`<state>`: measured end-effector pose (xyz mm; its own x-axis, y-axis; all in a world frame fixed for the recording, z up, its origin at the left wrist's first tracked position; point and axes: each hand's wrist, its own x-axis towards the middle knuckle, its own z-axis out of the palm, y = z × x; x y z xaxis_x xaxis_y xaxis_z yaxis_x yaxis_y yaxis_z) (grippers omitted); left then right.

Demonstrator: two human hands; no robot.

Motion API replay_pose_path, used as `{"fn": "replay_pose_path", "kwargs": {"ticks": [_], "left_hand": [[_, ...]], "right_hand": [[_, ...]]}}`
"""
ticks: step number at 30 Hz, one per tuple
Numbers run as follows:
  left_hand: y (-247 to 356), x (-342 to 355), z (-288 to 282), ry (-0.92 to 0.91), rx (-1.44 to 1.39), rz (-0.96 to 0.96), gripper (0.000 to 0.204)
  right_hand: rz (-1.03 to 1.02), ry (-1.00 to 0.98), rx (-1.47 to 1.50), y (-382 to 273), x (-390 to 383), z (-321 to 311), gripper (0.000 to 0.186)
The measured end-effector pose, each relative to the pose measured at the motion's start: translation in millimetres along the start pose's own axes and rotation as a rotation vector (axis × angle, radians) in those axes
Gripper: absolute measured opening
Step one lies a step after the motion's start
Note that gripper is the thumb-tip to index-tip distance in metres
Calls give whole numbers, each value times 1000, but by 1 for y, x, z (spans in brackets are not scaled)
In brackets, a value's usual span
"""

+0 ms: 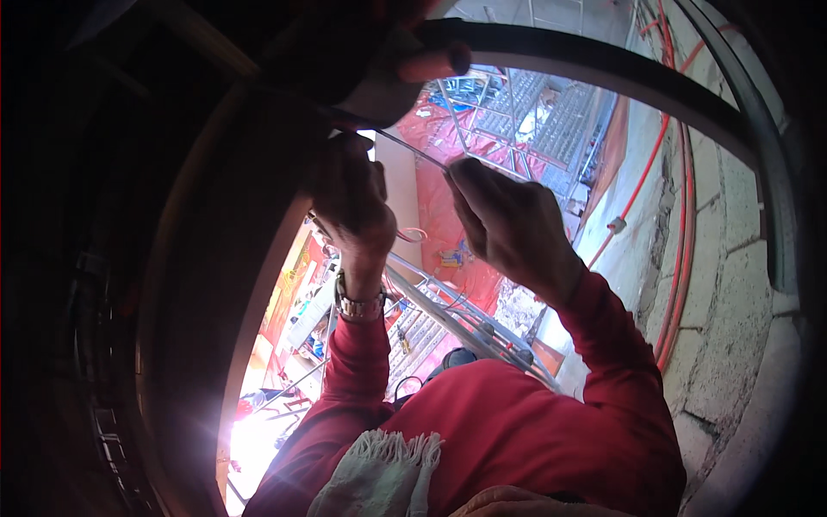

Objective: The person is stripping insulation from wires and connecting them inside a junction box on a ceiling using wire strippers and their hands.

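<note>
My right hand (504, 224) is closed on one end of a thin metal rod (412, 148), which runs up and left into shadow beneath a dark piece (375, 90). My left hand (353, 198) is raised beside the rod's far end, its fingers curled against something too dark to make out. A metal watch (357, 306) is on my left wrist. Above the rod, a short rounded shape (435, 65) sticks out of the dark, too dim to identify.
A dark curved edge (603, 69) arches overhead, and dark framework (181, 258) fills the left. Far below are red floor sheeting (452, 280), scaffold platforms (534, 121) and metal tubes (431, 306). A pale block wall (724, 302) with red conduits (685, 258) rises at right.
</note>
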<state>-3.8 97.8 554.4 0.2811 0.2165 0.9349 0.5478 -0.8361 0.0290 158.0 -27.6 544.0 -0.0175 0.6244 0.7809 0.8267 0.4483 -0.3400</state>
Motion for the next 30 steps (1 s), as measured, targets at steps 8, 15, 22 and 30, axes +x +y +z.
{"fn": "replay_pose_path", "kwargs": {"ticks": [8,15,22,30], "left_hand": [[-2,-7,-4,-77,-201,-210,17],[1,-1,9,55,-28,64,4],[4,-7,5,-7,-76,1,24],[2,-1,-3,15,12,109,25]], "right_hand": [[-60,26,-9,-4,23,8,20],[-216,184,-52,9,42,17,34],[-18,-16,-38,-3,2,-3,29],[-58,-4,-42,5,17,9,26]]}}
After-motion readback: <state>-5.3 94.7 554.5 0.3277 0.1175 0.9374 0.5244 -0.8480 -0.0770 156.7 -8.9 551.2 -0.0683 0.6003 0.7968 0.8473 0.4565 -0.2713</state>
